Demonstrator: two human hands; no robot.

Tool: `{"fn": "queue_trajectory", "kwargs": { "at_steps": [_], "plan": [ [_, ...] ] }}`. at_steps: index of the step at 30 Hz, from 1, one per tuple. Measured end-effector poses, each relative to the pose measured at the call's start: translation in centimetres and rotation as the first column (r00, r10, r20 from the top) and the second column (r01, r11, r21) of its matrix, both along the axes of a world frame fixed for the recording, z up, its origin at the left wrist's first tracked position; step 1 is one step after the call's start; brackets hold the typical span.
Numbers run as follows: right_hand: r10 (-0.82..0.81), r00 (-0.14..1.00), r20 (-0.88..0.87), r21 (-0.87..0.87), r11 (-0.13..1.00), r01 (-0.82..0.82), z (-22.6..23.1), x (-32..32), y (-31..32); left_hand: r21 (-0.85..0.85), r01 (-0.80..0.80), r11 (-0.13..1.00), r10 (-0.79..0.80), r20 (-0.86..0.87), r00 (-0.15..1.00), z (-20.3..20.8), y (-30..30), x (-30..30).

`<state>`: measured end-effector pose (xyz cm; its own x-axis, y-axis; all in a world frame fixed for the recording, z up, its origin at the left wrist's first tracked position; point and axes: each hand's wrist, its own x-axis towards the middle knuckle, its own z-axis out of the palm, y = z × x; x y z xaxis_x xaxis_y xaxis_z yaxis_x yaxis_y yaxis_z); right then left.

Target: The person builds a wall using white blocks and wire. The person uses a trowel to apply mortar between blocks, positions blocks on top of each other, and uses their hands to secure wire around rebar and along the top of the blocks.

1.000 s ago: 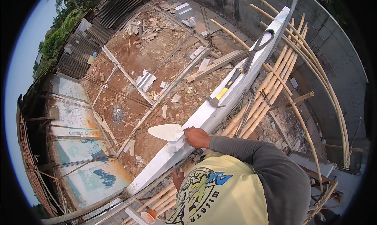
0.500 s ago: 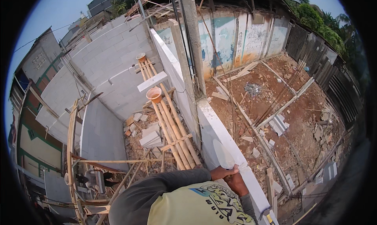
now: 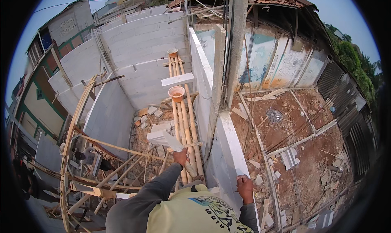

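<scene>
My left hand [image 3: 180,156] is closed around a trowel with a flat, pale grey blade [image 3: 172,141]. The blade points up and away, over the bamboo poles and apart from the wall. My right hand [image 3: 244,189] is curled closed above the white top of the light block wall [image 3: 234,145]. What its fingers hold, if anything, is hidden. Beyond the trowel, an orange bucket [image 3: 176,94] stands on the bamboo pole platform [image 3: 183,119]. A long white block [image 3: 178,80] lies across the poles behind it.
A second bucket [image 3: 172,52] stands at the platform's far end. A concrete post [image 3: 236,45] rises beside the wall. Bamboo scaffolding [image 3: 77,151] is at left, with a person [image 3: 87,155] below it. Rubble and timber strips [image 3: 266,168] lie on the ground at right.
My hands were together at the wall top and have parted. The left has swung left with the trowel, away from the wall; the right stays by the wall. The view has turned right.
</scene>
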<state>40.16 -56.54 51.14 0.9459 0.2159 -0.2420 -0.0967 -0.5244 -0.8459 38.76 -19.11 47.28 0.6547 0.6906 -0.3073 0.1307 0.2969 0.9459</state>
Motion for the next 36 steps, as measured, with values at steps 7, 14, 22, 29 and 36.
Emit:
{"fn": "queue_trajectory", "kwargs": {
  "at_steps": [7,14,22,29,36],
  "plan": [
    [-0.211,0.875,0.436,-0.336,0.864,0.376,-4.2,5.0,0.7,0.286,0.478,0.831,-0.050,-0.816,0.576,-9.2,8.9,-12.2],
    [-0.097,0.946,0.309,-0.364,0.907,0.212,-8.4,5.9,2.9,0.106,0.719,0.687,-0.154,-0.945,0.287,-17.0,9.0,-20.0],
    [0.192,0.937,0.291,-0.395,0.916,-0.065,-4.9,14.7,8.3,-0.053,0.562,0.825,-0.340,-0.842,0.420,-9.8,9.4,-7.7],
    [0.199,0.949,0.246,-0.502,0.863,-0.051,-8.0,18.2,12.0,0.216,0.531,0.819,-0.113,-0.848,0.518,-11.4,12.2,-5.5],
    [0.174,0.962,0.208,-0.614,0.789,-0.009,-6.4,18.3,14.3,-0.138,0.230,0.963,-0.206,-0.929,0.306,-17.4,15.2,-15.0]
  ]
}}
